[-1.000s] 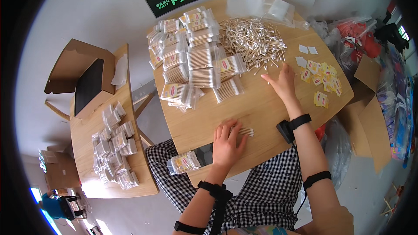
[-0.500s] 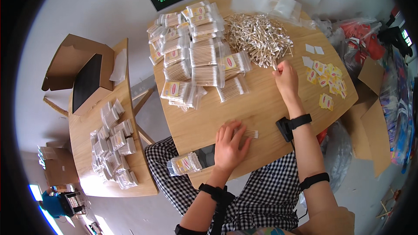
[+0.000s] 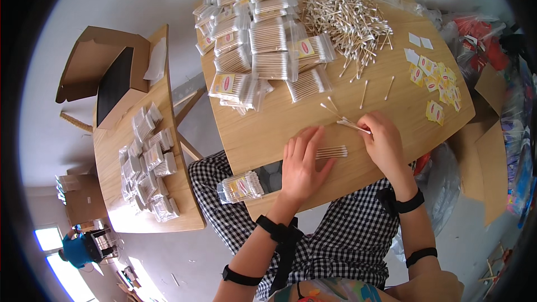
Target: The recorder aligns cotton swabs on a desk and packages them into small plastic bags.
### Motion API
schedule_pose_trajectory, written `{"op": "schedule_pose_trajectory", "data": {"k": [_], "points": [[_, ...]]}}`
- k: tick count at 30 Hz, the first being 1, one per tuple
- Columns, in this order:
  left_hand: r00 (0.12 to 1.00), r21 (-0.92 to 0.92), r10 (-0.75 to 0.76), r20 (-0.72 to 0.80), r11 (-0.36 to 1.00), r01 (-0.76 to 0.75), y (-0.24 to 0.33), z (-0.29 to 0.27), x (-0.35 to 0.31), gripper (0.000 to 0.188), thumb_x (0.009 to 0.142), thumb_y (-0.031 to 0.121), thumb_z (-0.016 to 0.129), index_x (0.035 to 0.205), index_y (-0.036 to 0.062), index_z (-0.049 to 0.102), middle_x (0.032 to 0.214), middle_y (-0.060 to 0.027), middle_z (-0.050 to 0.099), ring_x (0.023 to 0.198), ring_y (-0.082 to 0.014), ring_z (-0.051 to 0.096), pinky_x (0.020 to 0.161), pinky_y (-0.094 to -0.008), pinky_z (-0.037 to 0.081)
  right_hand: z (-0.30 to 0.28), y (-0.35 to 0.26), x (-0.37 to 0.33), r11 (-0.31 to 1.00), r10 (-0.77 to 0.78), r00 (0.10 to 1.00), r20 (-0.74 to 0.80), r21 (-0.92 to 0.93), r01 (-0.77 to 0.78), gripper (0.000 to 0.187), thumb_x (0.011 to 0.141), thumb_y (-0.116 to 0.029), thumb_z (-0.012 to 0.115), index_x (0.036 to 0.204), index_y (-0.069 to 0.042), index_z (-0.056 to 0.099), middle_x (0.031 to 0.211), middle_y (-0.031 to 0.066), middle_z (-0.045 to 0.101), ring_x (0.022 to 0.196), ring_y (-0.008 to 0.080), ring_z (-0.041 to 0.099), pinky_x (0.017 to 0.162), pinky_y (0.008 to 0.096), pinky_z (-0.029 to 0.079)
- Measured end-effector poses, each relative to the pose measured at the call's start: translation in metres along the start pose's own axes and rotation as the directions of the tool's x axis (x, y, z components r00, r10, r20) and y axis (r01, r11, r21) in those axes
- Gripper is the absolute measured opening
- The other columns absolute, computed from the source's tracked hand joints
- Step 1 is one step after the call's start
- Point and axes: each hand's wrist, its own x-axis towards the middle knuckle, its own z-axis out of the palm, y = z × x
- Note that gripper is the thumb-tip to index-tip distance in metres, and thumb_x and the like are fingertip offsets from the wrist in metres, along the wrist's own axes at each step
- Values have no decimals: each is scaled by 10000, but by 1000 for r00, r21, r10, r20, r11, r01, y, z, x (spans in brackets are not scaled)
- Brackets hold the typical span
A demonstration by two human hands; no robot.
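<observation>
My left hand [image 3: 302, 163] lies over a small row of cotton swabs [image 3: 333, 152] near the table's front edge. Its fingers are stretched out and the thumb stands apart; the swabs' tips stick out to the right between them, the rest hidden beneath the hand. Just right and beyond, my right hand [image 3: 383, 141] is closed in a pinch on a few cotton swabs [image 3: 352, 125], whose ends point left. A few loose swabs [image 3: 364, 95] lie between that hand and the big heap of swabs [image 3: 347, 22] at the back.
Stacked bags of swabs [image 3: 268, 39] fill the table's left back. Yellow and white cards [image 3: 439, 81] lie at the right. By my left hand are a filled bag [image 3: 241, 187] and a dark pad [image 3: 273, 175]. A side table [image 3: 190, 212] holds more bags and an open carton [image 3: 126, 92].
My right hand has come from the heap toward me, with swabs in its fingers; loose swabs now lie on the wood behind it. The left hand stays over the row. The view has shifted.
</observation>
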Motion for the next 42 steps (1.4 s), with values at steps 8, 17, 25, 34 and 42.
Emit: {"op": "schedule_pose_trajectory", "data": {"k": [8,17,25,34,42], "points": [[998,100,-51,29,994,48,0,6,2,999,695,321,881,1523,48,394,1479,-160,501,1439,-355,401,1210,-534,259,17,-15,-4,968,-241,969,47,84,237,151,780,52,679,896,-21,616,857,118,604,873,340,601,774,440,483],[998,69,-59,36,996,56,-11,-11,-5,537,783,136,779,1294,57,634,1305,-94,632,1272,-307,551,1183,-553,287,12,-16,-3,955,-293,955,37,58,291,222,773,20,722,979,-42,665,1002,83,654,947,314,602,860,428,470],[998,144,46,-29,989,-42,-38,-28,2,219,764,-29,739,957,70,766,965,-55,676,905,-263,618,864,-410,473,15,-6,-4,955,-296,955,-33,-35,295,117,788,1,730,871,-46,663,875,60,640,886,278,607,810,400,481],[999,64,-33,-12,997,34,-30,-15,22,192,794,-44,708,948,54,767,884,-77,635,869,-276,608,802,-398,494,32,-23,-5,955,-293,956,-23,29,294,107,773,5,724,844,-42,659,895,81,649,909,296,620,814,405,486],[982,140,-50,181,990,24,5,-30,5,522,860,106,715,1351,2,571,1318,-166,574,1246,-358,525,1058,-462,427,2,27,16,993,86,924,-372,-41,-109,431,834,-223,803,1151,-12,600,1064,192,632,1038,389,590,916,458,472]]}}
